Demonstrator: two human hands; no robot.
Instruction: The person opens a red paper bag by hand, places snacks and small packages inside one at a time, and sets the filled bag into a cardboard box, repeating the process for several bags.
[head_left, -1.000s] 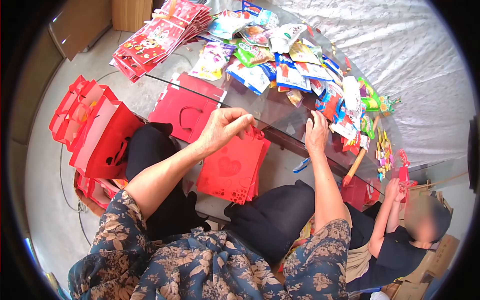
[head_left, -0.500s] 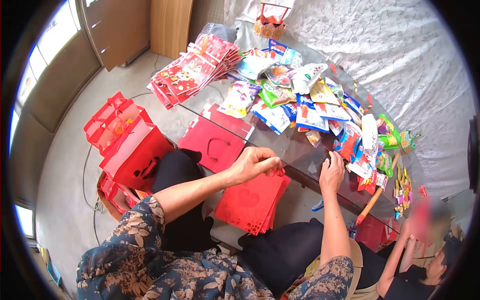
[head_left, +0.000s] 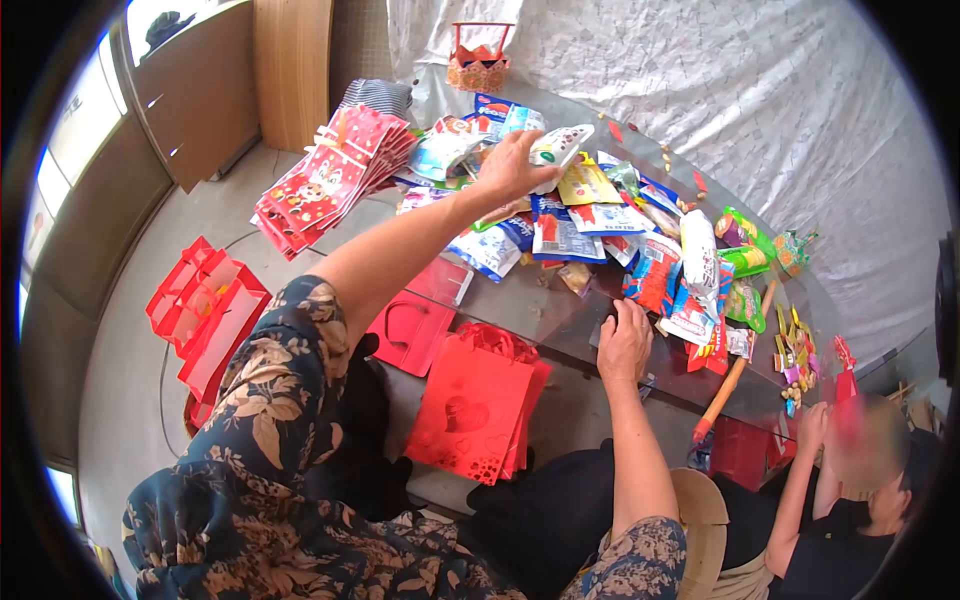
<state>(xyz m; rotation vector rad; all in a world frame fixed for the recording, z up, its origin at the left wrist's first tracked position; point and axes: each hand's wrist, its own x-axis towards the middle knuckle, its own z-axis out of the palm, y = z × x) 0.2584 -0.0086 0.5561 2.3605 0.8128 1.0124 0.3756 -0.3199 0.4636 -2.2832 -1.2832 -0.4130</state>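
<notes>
My left hand [head_left: 510,168] reaches over the snack pile, its fingers and thumb around the near end of a white snack packet [head_left: 562,146]. Part of that packet is hidden behind the hand. Beside it lie a yellow packet [head_left: 588,183] and blue-and-white packets [head_left: 566,236]. My right hand [head_left: 625,340] rests at the near edge of the glass table [head_left: 545,310], fingers loosely spread and nothing in them. Red paper gift bags with a heart print [head_left: 468,405] stand upright in front of my lap.
Flat patterned red bags [head_left: 330,180] are stacked at the table's left end. Open red bags [head_left: 205,310] stand at my left. A small red basket [head_left: 478,70] is at the far edge. An orange-tipped stick [head_left: 722,398] lies at right, near another person [head_left: 850,530].
My left hand has moved from above the red bags up and forward to the white packet. The heart-print bags now stand more upright. My right hand stays at the table edge; the view has shifted.
</notes>
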